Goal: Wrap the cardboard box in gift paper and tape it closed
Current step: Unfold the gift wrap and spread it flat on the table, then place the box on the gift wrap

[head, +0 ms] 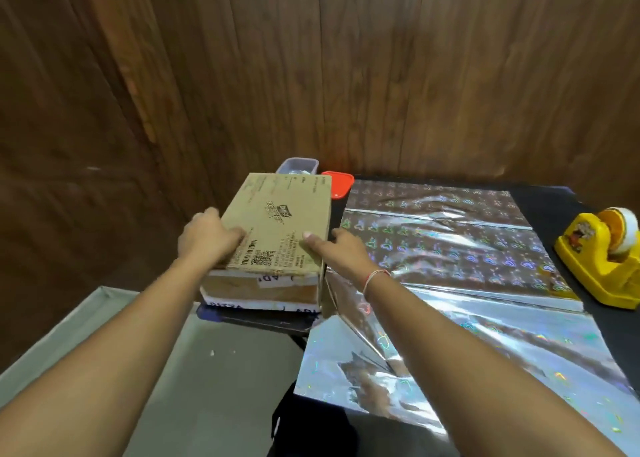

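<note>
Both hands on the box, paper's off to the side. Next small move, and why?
Probably shift the cardboard box rightward onto the holographic gift paper. The left hand and right hand grip its opposite sides, and the sheet lies spread flat right beside it with nothing on its middle.

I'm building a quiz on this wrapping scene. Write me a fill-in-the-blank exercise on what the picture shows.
1. Both hands, the left hand and the right hand, hold the ____ box.
2. The shiny gift paper lies to the ____ of the box.
3. The tape dispenser is coloured ____.
4. Behind the box lies a lid coloured ____.

Missing words: cardboard; right; yellow; red
</note>
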